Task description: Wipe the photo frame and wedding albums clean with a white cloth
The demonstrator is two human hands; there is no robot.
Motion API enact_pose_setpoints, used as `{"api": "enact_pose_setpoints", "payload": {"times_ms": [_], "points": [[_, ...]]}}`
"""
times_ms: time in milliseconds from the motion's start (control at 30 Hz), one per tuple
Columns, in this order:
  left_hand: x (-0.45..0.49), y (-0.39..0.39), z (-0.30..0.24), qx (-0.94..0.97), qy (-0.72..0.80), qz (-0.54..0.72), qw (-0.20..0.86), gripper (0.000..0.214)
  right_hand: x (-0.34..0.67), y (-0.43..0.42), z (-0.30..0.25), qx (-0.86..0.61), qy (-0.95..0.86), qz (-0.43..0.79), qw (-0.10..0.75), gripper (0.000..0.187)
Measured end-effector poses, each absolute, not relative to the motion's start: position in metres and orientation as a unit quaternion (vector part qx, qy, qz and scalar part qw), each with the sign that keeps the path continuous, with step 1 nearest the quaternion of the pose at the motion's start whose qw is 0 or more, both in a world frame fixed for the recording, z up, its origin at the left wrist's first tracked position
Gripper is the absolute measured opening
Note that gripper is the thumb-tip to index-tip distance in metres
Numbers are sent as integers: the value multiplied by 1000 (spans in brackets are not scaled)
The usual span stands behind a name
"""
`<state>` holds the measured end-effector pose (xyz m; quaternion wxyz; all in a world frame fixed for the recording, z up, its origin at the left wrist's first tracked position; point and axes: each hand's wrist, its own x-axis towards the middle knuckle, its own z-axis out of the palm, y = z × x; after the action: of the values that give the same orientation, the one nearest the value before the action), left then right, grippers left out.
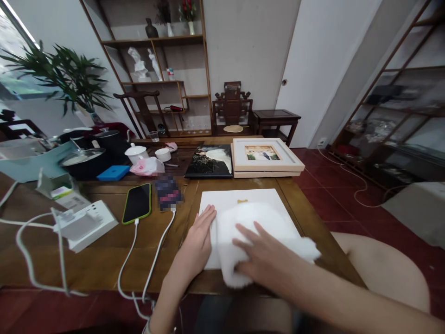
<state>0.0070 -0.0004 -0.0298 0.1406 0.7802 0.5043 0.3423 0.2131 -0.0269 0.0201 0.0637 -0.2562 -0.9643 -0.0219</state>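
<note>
A white rectangular board (219, 198) with a small gold-coloured hanger (242, 201) near its far edge lies flat on the wooden table. My left hand (200, 236) rests along the board's left edge, fingers stretched out and close together. On top of the board is a bunched white fluffy cloth (229, 232), covering much of its near part and spilling past the near and right edges. My right hand (259, 253) presses on this cloth, fingers spread and slightly bent into it; it is a little blurred.
Behind the board sit a dark picture panel (210, 160) and stacked pale wooden frames (267, 157). To the left are a green-cased phone (137, 203), charging cables (127, 260), a white power strip (92, 227) and a blue box (113, 173). A round stool (385, 264) stands at the right.
</note>
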Motion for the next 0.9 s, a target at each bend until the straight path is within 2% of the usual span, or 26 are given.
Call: {"api": "enact_pose_setpoints", "payload": {"times_ms": [133, 300, 500, 633, 700, 767, 900], "points": [[6, -1, -26, 786, 503, 330, 144, 44, 216, -45, 15, -246, -964, 1, 96, 15], [5, -1, -26, 791, 498, 322, 151, 48, 222, 13, 35, -340, -938, -2, 62, 25], [5, 0, -28, 782, 495, 343, 158, 50, 201, 57, 48, -372, -928, -17, 35, 24], [6, -1, -26, 776, 502, 342, 168, 49, 189, 23, 42, -306, -951, -47, 27, 24], [6, -2, -24, 772, 509, 338, 172, 46, 188, -7, 36, -277, -959, -50, 33, 17], [6, -3, -22, 770, 513, 336, 176, 44, 189, -37, 29, -242, -968, -39, 56, 12], [6, -3, -22, 779, 505, 328, 173, 43, 197, -61, 21, -229, -969, 1, 87, 15]]}}
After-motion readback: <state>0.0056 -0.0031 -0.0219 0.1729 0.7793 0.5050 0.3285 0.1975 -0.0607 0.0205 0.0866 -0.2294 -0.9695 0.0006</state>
